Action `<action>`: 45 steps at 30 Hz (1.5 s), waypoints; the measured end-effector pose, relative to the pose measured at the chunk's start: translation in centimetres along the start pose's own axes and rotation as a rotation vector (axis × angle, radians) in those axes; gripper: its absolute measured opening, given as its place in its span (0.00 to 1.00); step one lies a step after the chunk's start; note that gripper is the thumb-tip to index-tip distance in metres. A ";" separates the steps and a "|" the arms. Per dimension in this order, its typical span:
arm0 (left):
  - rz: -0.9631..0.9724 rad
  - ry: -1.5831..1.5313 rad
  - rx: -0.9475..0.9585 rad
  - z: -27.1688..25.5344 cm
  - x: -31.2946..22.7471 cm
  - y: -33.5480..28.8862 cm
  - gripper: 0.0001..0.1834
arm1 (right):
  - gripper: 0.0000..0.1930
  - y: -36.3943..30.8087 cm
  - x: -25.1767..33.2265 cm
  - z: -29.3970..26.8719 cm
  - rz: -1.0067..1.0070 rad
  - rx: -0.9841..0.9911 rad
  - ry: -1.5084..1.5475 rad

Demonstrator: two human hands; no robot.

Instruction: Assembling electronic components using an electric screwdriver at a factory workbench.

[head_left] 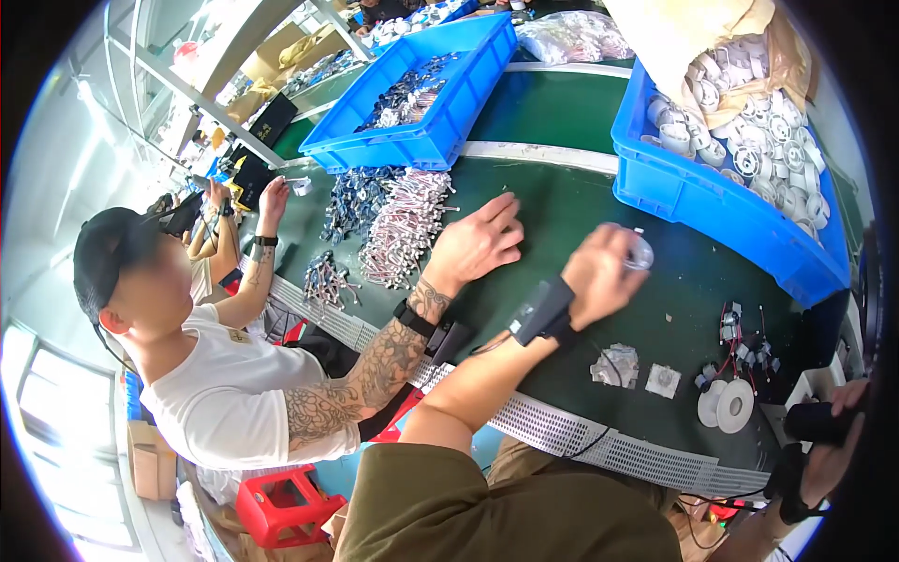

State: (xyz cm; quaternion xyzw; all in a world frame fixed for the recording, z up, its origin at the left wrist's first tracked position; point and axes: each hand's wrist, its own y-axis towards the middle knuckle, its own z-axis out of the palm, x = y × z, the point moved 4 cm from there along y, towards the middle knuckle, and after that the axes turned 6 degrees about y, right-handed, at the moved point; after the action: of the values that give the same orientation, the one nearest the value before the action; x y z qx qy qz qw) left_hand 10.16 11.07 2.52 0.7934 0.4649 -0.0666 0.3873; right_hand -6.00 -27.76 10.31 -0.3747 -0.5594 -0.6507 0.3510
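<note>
My left hand [599, 281] is closed over the green work surface, with a black device strapped at the wrist. Its fingers grip a small round whitish plastic part [640, 255]. At the far right edge my right hand [832, 450] is partly cut off and dim, its fingers curled round a black cylindrical object [811, 422] whose kind I cannot make out. Near that hand lie a white spool [733, 406] and several small metal parts with red and black wires [740, 347]. Two small scraps, a crumpled clear one [615, 366] and a flat square one [663, 380], lie between my hands.
A blue crate [674, 192] of white round plastic parts stands far right, another [375, 145] of dark parts far left. A co-worker's tattooed arm [351, 398] reaches in from the left beside bundled wire leads [405, 229]. A perforated metal edge [599, 445] runs along the near side.
</note>
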 end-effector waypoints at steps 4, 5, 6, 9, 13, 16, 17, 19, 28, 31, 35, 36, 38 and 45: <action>-0.232 0.131 0.034 -1.5 6.9 0.2 0.26 | 0.07 0.9 -1.8 0.3 -0.008 -0.180 -0.044; -0.197 0.264 -0.136 -2.5 7.6 0.6 0.27 | 0.07 1.2 -2.0 0.6 -0.011 -0.176 -0.036; -0.159 0.395 -0.307 -3.4 8.0 0.8 0.28 | 0.11 1.4 -2.0 0.9 -0.036 -0.159 -0.037; -0.030 0.428 -0.527 -4.7 2.4 3.5 0.26 | 0.24 1.3 -2.3 0.8 -0.083 -0.161 -0.059; 0.244 -0.267 0.094 3.3 -5.5 3.0 0.30 | 0.29 1.6 -2.8 1.1 -0.087 -0.194 -0.088; 0.389 -0.171 0.556 11.4 -7.2 -0.7 0.41 | 0.30 2.2 -2.9 2.1 -0.065 -0.190 -0.019; 0.548 -0.144 0.478 11.1 -7.9 -0.5 0.36 | 0.30 2.4 -3.3 1.4 -0.043 -0.151 -0.034; 0.550 -0.145 0.481 12.7 -8.1 -0.8 0.32 | 0.30 2.5 -3.8 0.4 -0.040 -0.147 -0.041; 0.645 0.023 0.713 14.0 -10.1 1.8 0.19 | 0.23 4.1 -4.9 1.5 -0.109 -0.097 0.003; 0.702 0.000 0.717 14.5 -10.4 1.7 0.19 | 0.22 4.3 -4.9 1.4 -0.074 -0.103 -0.003; 0.735 -0.145 0.770 15.0 -10.8 2.4 0.18 | 0.20 4.4 -5.1 0.5 -0.065 -0.144 -0.058; 0.670 -0.131 0.740 15.1 -11.0 2.8 0.17 | 0.18 4.5 -5.0 0.0 -0.091 -0.161 -0.102; 0.664 -0.260 0.672 14.1 -11.1 4.5 0.12 | 0.15 4.5 -2.6 -0.9 -0.295 0.011 -0.646; -0.490 -1.173 0.655 10.0 -5.2 7.1 0.10 | 0.24 4.2 -1.2 9.2 -0.508 -0.678 -0.343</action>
State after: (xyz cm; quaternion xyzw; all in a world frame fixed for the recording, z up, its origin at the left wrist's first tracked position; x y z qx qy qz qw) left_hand 15.37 -1.14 1.95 0.5751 0.3011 -0.7035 0.2892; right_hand -0.87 -19.17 12.05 -0.4219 -0.4388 -0.7912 -0.0598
